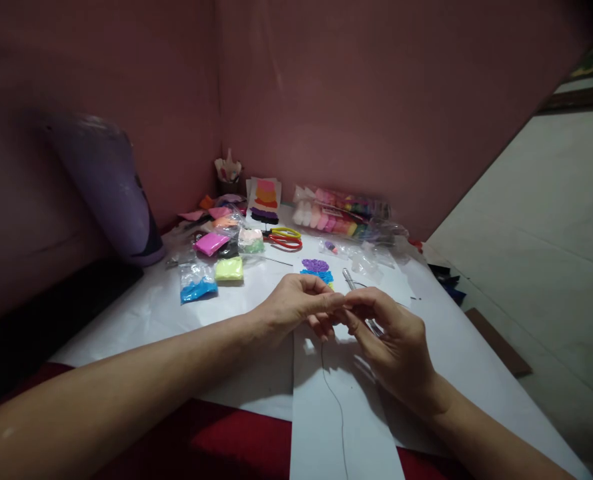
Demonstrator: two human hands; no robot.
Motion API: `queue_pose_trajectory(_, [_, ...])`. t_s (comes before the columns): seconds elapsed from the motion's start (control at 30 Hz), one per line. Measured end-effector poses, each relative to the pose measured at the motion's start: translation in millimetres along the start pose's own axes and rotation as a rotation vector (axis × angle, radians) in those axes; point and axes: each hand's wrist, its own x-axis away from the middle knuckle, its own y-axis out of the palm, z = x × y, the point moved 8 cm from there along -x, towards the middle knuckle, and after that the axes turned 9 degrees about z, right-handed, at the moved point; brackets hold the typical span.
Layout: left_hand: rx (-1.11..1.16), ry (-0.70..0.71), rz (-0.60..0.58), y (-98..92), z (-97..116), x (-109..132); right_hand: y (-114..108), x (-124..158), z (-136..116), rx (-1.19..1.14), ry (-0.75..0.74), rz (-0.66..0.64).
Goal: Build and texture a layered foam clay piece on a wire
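Dark thread [340, 404] runs below left hand [299, 303]; right hand [401, 340] meets its fingertips, both pinched, contents unclear

A filled cup [229, 187] stands near the corner of pink walls [376, 100].

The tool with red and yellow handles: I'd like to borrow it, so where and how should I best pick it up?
Probably by the red handle and yellow handle together, coming from the right: they extend that way, while the dark head points left toward the pale-and-green packet.
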Motion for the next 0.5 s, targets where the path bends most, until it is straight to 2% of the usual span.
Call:
queue_pose_trajectory(0.13, [-0.024, -0.024, 0.033, -1.1, 1.1, 0.1, 0.6, 1.7, 4.2, 0.013, 0.036, 0.010])
queue_pose_trajectory(0.3, [-0.103, -0.036, 0.083, -1.9, 1.9, -0.2, -1.4, 4.8, 2.3, 0.061, -0.016, 0.028])
queue_pose_trajectory(0.5, [-0.026, -0.005, 0.077, -2.2, 2.7, 0.6, -0.8, 3.7, 6.9, 0.064, 0.001, 0.011])
